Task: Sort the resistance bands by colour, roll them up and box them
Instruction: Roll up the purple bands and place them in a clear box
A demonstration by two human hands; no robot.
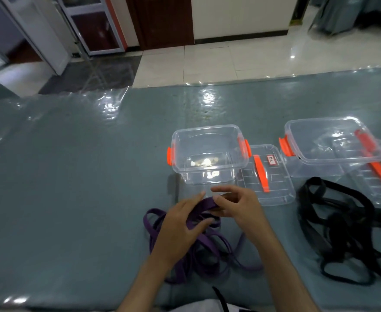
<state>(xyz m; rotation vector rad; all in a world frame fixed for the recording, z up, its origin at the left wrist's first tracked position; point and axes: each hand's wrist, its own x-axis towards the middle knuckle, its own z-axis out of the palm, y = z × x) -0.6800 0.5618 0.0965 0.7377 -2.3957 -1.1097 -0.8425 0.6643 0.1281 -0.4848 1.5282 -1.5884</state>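
A person's left hand (182,224) and right hand (234,204) work a purple resistance band (204,204) over a grey-blue table (72,176) sheeted in clear plastic. The right thumb and fingers pinch the band's raised end; the left fingers curl round the strap just below, thumb on top. Beneath both palms sprawls the loose pile of purple bands (207,248). Just beyond the fingertips stands an open clear box (207,152) with orange latches (its lid (268,174) lies flat beside it, to the right of the right hand). Farther right, well apart from the fingers, a tangle of black bands (347,224) lies before a second clear box (329,140).
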